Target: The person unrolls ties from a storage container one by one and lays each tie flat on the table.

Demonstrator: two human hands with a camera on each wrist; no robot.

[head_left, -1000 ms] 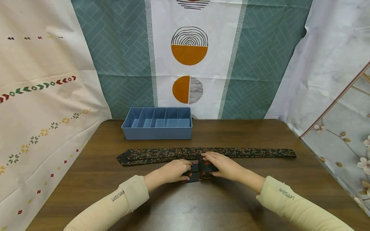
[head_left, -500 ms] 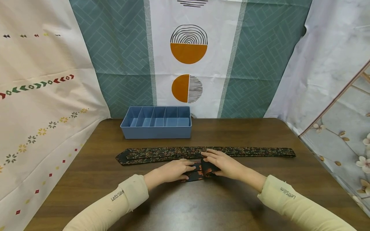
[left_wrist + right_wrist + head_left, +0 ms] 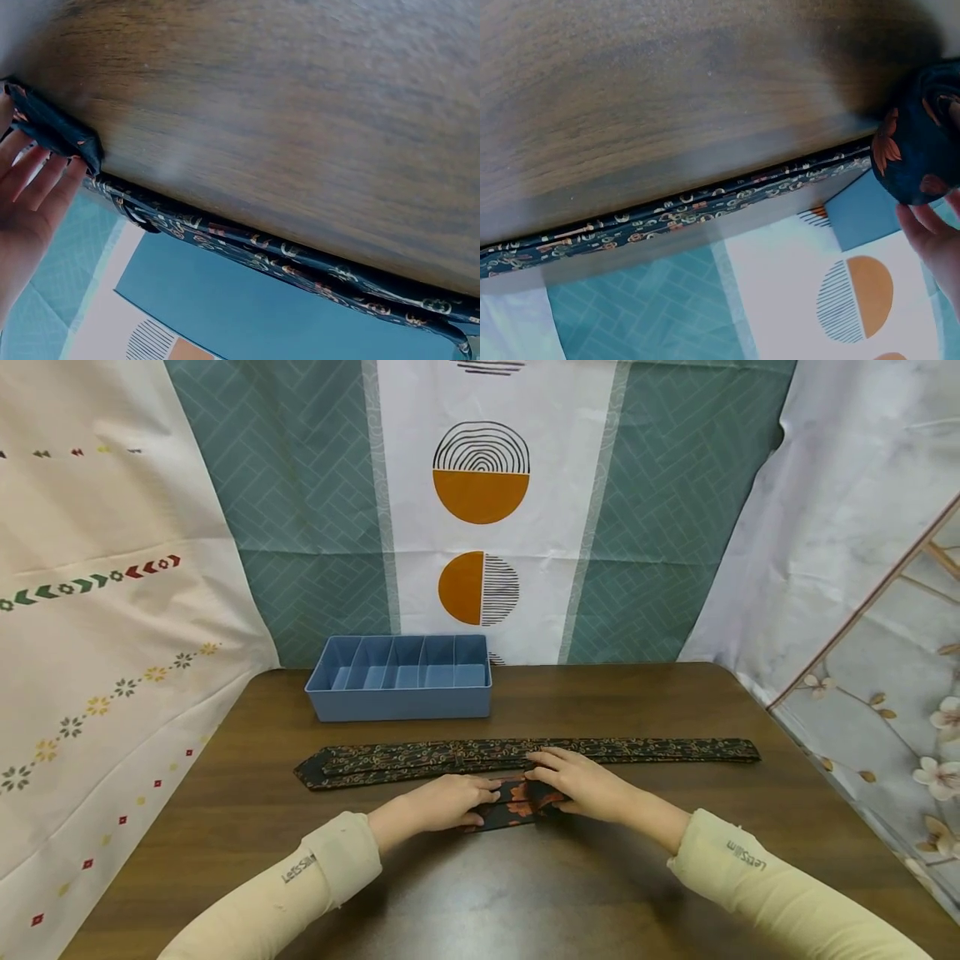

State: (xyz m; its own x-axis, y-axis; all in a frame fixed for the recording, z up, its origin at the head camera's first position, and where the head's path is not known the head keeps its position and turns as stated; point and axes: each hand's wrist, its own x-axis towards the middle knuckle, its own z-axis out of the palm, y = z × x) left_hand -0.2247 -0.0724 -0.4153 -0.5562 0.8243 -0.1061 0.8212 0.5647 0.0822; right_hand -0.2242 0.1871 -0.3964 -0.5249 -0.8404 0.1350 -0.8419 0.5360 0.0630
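Observation:
A dark necktie with orange flowers (image 3: 516, 810) lies between my hands, partly rolled up. With fingers at the far side and thumb at the near side, my right hand (image 3: 588, 785) grips the rolled part (image 3: 911, 154), which shows large in the right wrist view. My left hand (image 3: 446, 802) holds the flat end, its fingers and thumb at opposite edges of the cloth; the left wrist view shows the fingertips against the dark fabric (image 3: 56, 127). Just beyond both hands a second necktie, black with a small tan pattern (image 3: 420, 760), stretches folded across the table.
A blue box with several compartments (image 3: 401, 703) stands at the back left of the brown wooden table (image 3: 600, 702). Patterned cloths hang behind the table (image 3: 300, 527) and along both sides.
The rolled part has shifted slightly right in my right hand, and more of the flat flowered cloth shows between the hands. My left hand has stayed nearly still. The head view has shifted slightly.

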